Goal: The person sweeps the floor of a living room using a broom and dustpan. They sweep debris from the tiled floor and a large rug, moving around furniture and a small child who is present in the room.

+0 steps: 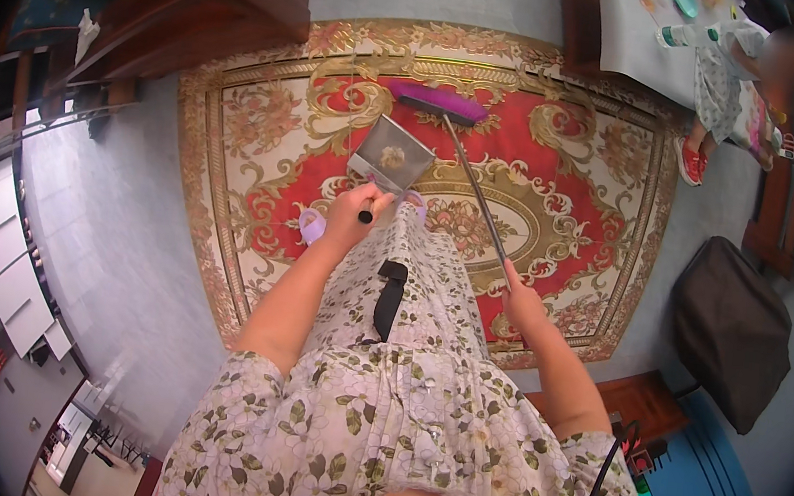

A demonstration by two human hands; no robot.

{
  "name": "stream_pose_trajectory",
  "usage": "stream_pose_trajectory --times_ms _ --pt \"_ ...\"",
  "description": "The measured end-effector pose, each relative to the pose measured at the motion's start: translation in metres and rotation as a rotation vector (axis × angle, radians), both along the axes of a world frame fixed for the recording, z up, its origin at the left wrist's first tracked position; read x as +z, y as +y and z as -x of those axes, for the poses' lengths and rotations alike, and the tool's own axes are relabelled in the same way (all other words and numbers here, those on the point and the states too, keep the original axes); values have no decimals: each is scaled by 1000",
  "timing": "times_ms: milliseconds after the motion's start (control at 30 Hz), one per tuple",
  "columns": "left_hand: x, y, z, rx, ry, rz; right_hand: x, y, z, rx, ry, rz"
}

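My left hand (358, 216) is closed round the dark-tipped handle of a long-handled dustpan. The grey dustpan (406, 147) is just ahead of my feet, over the red and cream patterned rug (605, 223). A small tan patch shows in its pan; whether it is debris or a marking I cannot tell. My right hand (522, 307) grips the metal stick of a broom (473, 178). The broom's purple head (445, 104) rests on the far part of the rug, beyond the dustpan and apart from it. Purple slippers (312, 227) show partly beside my floral dress.
A dark wooden piece of furniture (198, 15) stands far left. At the far right, a person with red shoes (691, 162) sits by a covered table (635, 50) with a bottle (688, 35) on it. A dark covered object (732, 330) stands to the right.
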State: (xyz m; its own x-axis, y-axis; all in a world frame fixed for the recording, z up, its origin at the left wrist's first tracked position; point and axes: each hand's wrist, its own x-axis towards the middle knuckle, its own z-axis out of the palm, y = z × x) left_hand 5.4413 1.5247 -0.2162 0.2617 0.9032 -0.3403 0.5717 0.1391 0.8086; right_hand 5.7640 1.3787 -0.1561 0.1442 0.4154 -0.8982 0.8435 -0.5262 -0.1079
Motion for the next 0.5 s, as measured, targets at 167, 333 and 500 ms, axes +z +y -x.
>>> stream_pose_trajectory --times_ms 167,333,500 --pt "-6 14 -9 -50 39 11 39 -30 -17 -393 126 -231" --pt "-10 17 -15 -54 69 -37 34 -40 -25 -781 94 -207" --pt "-18 9 -18 -70 124 26 -14 -4 -3 -1433 367 38"
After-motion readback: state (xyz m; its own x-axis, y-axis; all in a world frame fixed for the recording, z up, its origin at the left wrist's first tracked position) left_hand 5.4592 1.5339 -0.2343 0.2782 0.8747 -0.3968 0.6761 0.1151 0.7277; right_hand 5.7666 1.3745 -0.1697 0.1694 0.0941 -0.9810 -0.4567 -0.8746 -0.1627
